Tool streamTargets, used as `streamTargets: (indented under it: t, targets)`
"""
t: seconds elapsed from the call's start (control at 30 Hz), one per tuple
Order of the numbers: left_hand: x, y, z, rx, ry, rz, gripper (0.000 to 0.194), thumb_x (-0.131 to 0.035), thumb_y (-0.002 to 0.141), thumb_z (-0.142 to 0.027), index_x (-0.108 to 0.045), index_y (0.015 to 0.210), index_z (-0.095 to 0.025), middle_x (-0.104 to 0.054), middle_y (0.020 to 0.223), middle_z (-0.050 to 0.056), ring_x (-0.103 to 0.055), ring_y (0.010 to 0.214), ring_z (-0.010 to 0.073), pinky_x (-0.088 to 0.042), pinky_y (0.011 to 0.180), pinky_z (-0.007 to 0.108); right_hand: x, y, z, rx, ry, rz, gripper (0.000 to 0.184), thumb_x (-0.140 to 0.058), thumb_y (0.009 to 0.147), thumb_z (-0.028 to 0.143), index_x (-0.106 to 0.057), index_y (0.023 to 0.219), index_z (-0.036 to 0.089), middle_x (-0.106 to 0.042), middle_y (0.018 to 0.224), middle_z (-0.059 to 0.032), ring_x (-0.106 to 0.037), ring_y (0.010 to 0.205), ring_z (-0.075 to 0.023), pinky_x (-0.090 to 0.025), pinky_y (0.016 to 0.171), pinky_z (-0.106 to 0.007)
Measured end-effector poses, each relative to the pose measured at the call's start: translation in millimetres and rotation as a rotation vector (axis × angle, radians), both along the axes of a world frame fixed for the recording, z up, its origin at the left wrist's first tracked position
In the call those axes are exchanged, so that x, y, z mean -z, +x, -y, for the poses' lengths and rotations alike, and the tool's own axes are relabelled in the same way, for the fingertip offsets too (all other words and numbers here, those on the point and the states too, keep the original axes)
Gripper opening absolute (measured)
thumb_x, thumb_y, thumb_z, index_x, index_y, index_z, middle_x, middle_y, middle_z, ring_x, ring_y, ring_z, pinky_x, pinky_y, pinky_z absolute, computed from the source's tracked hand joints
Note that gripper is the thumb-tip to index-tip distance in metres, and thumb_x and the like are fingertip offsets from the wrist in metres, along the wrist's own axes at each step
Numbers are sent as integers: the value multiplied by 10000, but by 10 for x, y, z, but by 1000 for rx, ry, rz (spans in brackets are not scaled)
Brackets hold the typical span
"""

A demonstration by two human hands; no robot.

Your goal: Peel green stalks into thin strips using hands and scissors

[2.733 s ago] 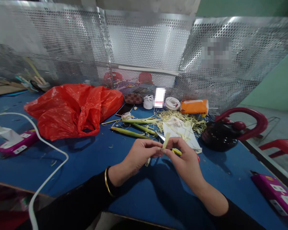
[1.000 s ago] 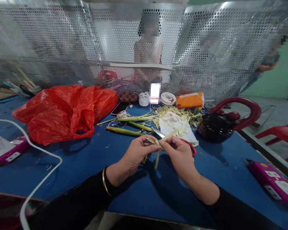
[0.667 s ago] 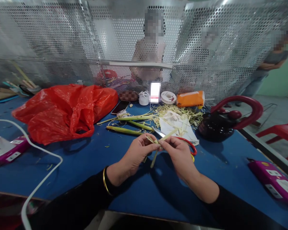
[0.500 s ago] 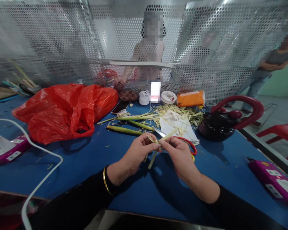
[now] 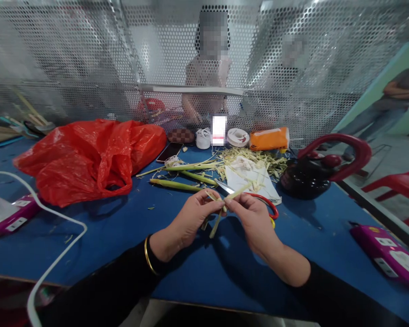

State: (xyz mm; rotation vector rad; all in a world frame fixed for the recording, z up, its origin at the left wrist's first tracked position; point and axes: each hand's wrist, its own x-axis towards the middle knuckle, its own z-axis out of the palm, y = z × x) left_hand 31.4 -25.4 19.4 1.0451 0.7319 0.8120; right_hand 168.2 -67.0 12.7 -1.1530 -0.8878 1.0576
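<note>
My left hand [image 5: 191, 218] and my right hand [image 5: 252, 220] meet over the blue table [image 5: 122, 231], both pinched on thin pale green leaf strips [image 5: 215, 223] crossed between the fingertips. One strip hangs down below the fingers. Red-handled scissors [image 5: 264, 203] lie just behind my right hand, blades pointing left. Beyond them lie several green stalks [image 5: 179, 184], a white paper sheet [image 5: 255, 181] and a heap of leaf shavings [image 5: 255, 159].
A red plastic bag [image 5: 88, 156] lies at the left, a black kettle with a red handle [image 5: 322, 170] at the right. Purple power strips [image 5: 388, 256] [image 5: 10, 218] sit at both sides, with a white cable [image 5: 54, 268]. A phone [image 5: 169, 152], tape [image 5: 237, 136] and an orange pack [image 5: 268, 138] line the perforated screen, with people behind it.
The strips have been turned and crossed between my fingers, one end now hanging down. Both hands have stayed in place. The view has tilted up, showing people behind the screen.
</note>
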Motion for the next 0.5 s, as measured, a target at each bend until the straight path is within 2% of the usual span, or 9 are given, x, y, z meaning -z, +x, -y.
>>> streamTargets:
  t: [0.17, 0.33, 0.5]
  targets:
    - [-7, -24, -25, 8, -52, -59, 210, -769, 668, -281, -702, 826, -160, -672, 686, 14, -587, 648, 110, -408, 621, 196, 22, 4, -8, -2, 46, 45, 200, -729, 695, 334, -622, 632, 177, -588, 594, 24, -508, 588, -129, -426, 612, -281]
    - [-22, -43, -37, 54, -29, -123, 203, -754, 688, -331, -730, 764, -144, -674, 698, 33, -584, 662, 121, -416, 641, 202, 83, 41, -11, 7, 116, 216, 187, -682, 775, 305, -613, 653, 180, -585, 592, 32, -514, 591, -128, -417, 608, -270]
    - [-38, -57, -32, 89, 20, -111, 211, -739, 706, -349, -733, 749, -143, -697, 778, 55, -607, 749, 152, -426, 707, 229, 59, 39, 3, -6, 112, 226, 179, -659, 793, 283, -612, 651, 184, -612, 599, 22, -548, 600, -137, -442, 626, -277]
